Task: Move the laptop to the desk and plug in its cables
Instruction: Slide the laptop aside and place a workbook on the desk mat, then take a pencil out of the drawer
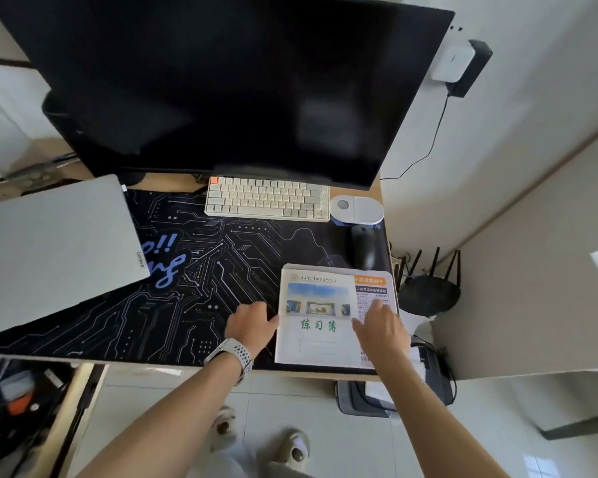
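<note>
Laptop: one closed silver Lenovo laptop [54, 250], lid down, lying at 9 o'clock on the desk mat, its left part running out of view.
Desk mat: one black circuit-pattern desk mat [201, 270] covering most of the desk [373, 375].
Monitor: one large dark monitor [221, 84] at 12 o'clock, screen off.
Keyboard: one white compact keyboard [266, 202] just under the monitor, with a single orange key at its upper left corner.
Mouse: one black mouse [364, 246] at 2 o'clock, just below one white oval pad [357, 209].
Booklets: a practice booklet [316, 315] with green characters at 4 o'clock, lying on a second printed sheet [373, 286] with an orange header.
Left hand: left hand [252, 324], watch on the wrist, at the booklet's left edge; fingers curled downward, thumb against the edge; whether it pinches the paper I cannot tell.
Right hand: right hand [382, 327] resting on the booklet's right side, fingers extended and flat on the paper.
Router: one black router [428, 291] with several upright antennas, off the desk at 3 o'clock.
Feet: two slippered feet [296, 446] on pale tiles at 6 o'clock.
</note>
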### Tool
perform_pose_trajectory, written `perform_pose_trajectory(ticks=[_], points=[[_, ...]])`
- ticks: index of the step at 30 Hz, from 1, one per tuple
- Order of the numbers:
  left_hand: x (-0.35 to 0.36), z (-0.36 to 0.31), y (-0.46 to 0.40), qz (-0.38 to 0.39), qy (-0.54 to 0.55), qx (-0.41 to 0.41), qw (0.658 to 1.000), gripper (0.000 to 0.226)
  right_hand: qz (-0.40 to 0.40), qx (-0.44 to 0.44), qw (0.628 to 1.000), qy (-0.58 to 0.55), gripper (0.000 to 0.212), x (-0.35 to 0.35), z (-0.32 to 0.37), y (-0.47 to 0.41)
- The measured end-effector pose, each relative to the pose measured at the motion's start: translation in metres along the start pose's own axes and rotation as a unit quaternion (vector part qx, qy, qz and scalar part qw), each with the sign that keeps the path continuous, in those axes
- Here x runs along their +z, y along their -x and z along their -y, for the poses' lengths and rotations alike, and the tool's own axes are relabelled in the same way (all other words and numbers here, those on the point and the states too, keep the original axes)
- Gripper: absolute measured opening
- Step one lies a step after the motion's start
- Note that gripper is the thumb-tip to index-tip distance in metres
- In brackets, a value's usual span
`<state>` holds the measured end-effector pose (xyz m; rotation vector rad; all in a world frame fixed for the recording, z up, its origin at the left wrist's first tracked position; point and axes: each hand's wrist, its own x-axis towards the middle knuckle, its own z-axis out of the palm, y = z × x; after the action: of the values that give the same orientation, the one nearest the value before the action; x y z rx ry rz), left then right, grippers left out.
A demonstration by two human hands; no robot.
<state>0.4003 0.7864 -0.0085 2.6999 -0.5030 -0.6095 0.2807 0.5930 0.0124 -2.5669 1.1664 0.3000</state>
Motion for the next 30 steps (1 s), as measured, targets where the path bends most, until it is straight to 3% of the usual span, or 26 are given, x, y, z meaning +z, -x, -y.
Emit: perform_pose_trajectory(ticks=[6,13,20,23,30], points=[[-0.055,0.032,0.02,-0.114,0.08,-0.051,0.989,0.038,-0.04,-0.176,0.974,-0.133,0.047,-0.03,0.077,-0.004],[-0.108,0.123,0.083,-0.2,0.07,-0.177,0.961,0.04,-0.016,-0.386,0.913,-0.132,0.048,-0.007,0.206,0.049],[-0.117,0.251,0.154,-0.216,0.075,-0.32,0.919,0.027,0.067,-0.531,0.841,-0.073,0.041,0.054,0.307,0.122],[-0.114,0.298,0.179,-0.186,0.095,-0.37,0.905,0.016,0.084,-0.564,0.82,-0.046,0.037,0.083,0.34,0.15],[-0.105,0.386,0.199,-0.112,0.096,-0.39,0.909,0.015,0.118,-0.584,0.802,0.048,0.022,0.147,0.404,0.203]])
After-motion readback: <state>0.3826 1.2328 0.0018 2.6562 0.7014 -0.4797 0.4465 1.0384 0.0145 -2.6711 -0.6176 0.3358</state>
